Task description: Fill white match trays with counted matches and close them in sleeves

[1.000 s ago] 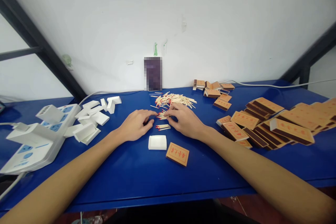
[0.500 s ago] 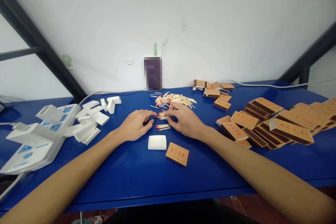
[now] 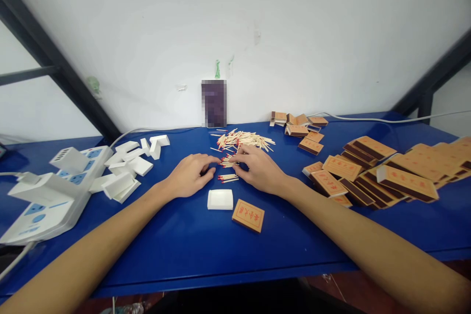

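My left hand (image 3: pixel 189 175) rests on the blue table (image 3: pixel 191 250), its index fingertip at the red heads of a small bunch of matches (image 3: pixel 228 166). Thumb and index finger are apart. On the other side, my right hand (image 3: pixel 262 170) has its index finger and thumb spread at the stick ends of that bunch; whether it pinches any match is hard to see. A small row of matches (image 3: pixel 228 177) lies just nearer to me. Behind is a loose heap of matches (image 3: pixel 253 140). In front lie a white matchbox tray (image 3: pixel 220 199) and an orange matchbox (image 3: pixel 248 215).
Several white trays (image 3: pixel 127 164) are piled at left beside a power strip (image 3: pixel 55 201) with plugs. Orange matchboxes (image 3: pixel 331 184) are heaped at right, with more matchboxes (image 3: pixel 297 130) at the back. A pixelated dark upright object (image 3: pixel 214 103) stands against the wall.
My right index finger has shifted slightly at the match bunch. The left hand and the things on the table look the same.
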The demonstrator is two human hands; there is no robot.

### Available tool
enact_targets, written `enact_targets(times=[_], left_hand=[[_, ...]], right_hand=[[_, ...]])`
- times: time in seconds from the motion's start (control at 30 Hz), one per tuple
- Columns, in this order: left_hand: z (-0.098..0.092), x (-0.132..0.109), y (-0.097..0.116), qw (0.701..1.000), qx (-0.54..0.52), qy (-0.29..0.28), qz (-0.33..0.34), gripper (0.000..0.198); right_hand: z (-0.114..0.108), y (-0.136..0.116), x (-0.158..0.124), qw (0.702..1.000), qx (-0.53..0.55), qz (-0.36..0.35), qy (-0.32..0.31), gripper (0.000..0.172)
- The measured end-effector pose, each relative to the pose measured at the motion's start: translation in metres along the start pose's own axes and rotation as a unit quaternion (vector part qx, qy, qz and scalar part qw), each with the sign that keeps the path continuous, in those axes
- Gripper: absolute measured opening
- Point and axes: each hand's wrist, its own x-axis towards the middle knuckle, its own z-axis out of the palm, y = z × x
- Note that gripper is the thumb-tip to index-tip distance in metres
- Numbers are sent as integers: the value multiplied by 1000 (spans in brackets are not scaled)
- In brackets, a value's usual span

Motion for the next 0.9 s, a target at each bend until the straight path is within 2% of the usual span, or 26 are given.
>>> enact_targets(times=[0.7,0.9], left_hand=[[0,-1,0,999,-34,6,31,25],[0,0,-1,997,-62,8,50,22]], right_hand=[[-1,-5,-1,999,39,-9,-7,13],[-5,-9,-3,999,39,-16,-29,12]])
